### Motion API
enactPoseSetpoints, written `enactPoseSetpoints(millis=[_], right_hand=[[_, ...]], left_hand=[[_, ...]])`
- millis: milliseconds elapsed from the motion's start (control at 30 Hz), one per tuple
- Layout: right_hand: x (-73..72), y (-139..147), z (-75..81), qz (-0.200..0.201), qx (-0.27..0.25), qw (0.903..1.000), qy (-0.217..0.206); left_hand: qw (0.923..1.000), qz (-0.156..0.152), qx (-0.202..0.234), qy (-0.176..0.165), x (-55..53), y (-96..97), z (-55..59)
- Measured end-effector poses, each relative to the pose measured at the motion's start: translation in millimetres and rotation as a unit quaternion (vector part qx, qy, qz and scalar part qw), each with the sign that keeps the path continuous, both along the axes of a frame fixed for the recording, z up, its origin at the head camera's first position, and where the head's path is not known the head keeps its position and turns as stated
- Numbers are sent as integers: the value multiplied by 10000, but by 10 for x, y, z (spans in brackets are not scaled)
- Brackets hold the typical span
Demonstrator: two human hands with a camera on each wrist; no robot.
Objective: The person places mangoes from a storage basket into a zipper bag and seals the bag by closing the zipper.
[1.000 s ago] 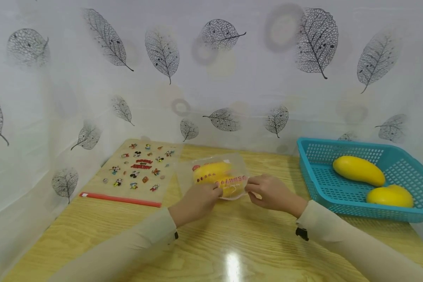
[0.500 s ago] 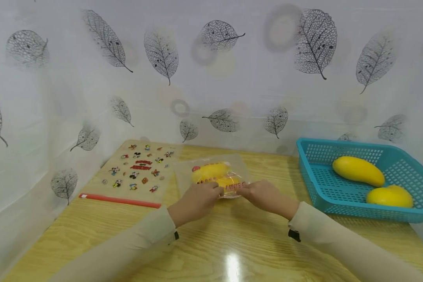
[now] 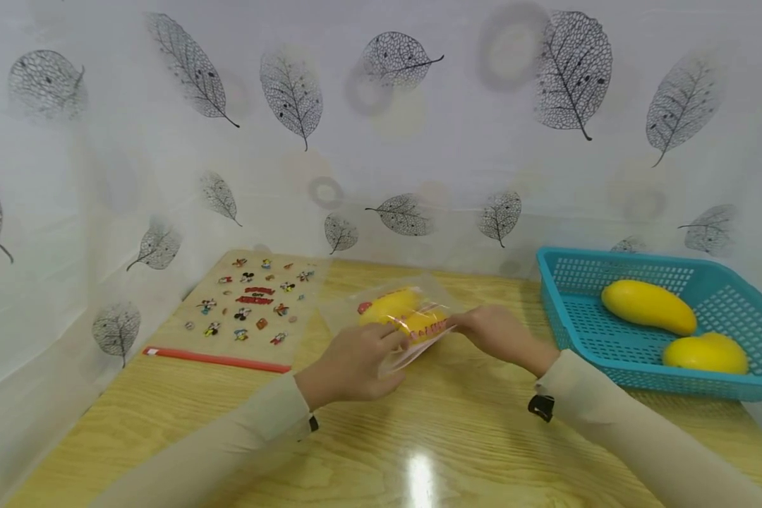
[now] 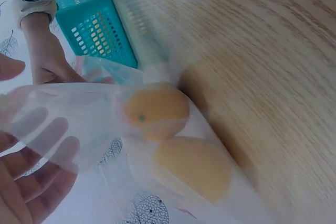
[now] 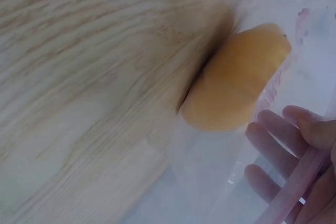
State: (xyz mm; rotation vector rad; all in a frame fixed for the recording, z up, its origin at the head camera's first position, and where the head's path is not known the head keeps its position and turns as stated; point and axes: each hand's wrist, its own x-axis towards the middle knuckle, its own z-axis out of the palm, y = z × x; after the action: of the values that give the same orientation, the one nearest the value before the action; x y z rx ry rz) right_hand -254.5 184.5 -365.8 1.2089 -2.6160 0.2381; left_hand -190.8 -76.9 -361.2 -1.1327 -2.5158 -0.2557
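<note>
A clear zip bag point(image 3: 413, 353) with red lettering holds two yellow mangoes point(image 3: 390, 305), one of them behind the other; it lies on the wooden table. My right hand point(image 3: 502, 337) pinches the bag's near right edge, and in the right wrist view its thumb and forefinger meet at the pink strip point(image 5: 294, 187). At the near left corner is my left hand point(image 3: 355, 360). Its thumb and fingers are apart on either side of the bag's edge; the left wrist view shows the fingers point(image 4: 39, 177) relaxed behind the film. The bag's near edge is lifted and slanted.
A blue plastic basket point(image 3: 565, 346) with two more mangoes point(image 3: 648, 305) stands at the right. Flat at the left lies a larger bag point(image 3: 228, 331) with cartoon prints and a red slider strip point(image 3: 216, 358). A leaf-patterned sheet point(image 3: 444, 162) hangs behind the table.
My right hand first came left toward the other hand, then went back right and up with the bag's edge. The near edge rose, and my left hand's thumb and fingers spread.
</note>
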Motion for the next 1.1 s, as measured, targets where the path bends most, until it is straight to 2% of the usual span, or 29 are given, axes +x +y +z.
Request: enactPoseSetpoints(millis=[200,400,600,700,800,933,1100], right_hand=[[-54,136,-7,-158,-109,9998,15],[-61,224,-4,-7,-155,9998,153],[-38,243,13,361,253,9963,741],[12,204,40,544,526,9903,1165],[82,125,70,812,583,9819,1610],[167,-13,75,1369,215,9691,2043],[212,-138,28,2015,-245,9442,2594]], left_hand=[[9995,-147,-208,206,5,-4,-22],[9988,-150,-271,370,-23,-15,-36],[9976,-174,-129,655,-75,-41,-50],[9972,-135,-42,734,-99,-61,-68],[9971,-105,33,756,-111,-78,-81],[9963,-147,79,846,-122,-87,-90],[9960,-202,101,859,-123,-87,-97]])
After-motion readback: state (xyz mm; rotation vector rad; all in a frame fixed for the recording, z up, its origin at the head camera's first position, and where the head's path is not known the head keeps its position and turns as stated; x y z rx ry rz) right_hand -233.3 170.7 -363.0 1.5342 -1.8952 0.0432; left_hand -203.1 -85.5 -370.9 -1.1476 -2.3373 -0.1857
